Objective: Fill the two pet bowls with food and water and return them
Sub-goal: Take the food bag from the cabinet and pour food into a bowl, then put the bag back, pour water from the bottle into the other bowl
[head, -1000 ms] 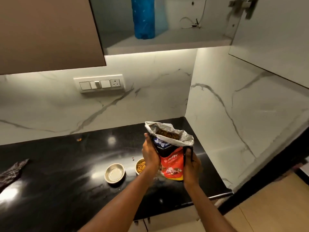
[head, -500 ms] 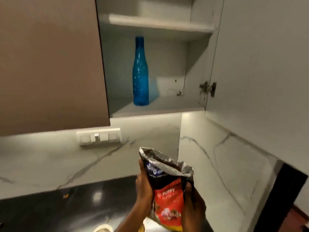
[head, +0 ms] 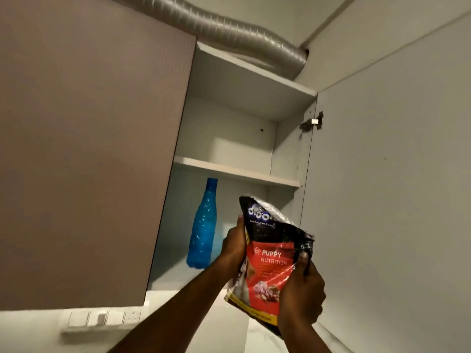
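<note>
A black and red puppy food bag with a crumpled silver top is raised in front of the open wall cabinet. My left hand grips its left edge. My right hand holds its lower right corner. A tall blue bottle stands on the cabinet's bottom shelf, just left of the bag. The two pet bowls and the counter are out of view.
The open cabinet door hangs at the right, a closed brown door at the left. A white middle shelf crosses above the bottle. A silver duct runs overhead. A switch plate sits below on the wall.
The bag has been lifted from above the counter up to the cabinet's lower shelf level. The view has tilted upward, so the bowls and counter dropped out of sight.
</note>
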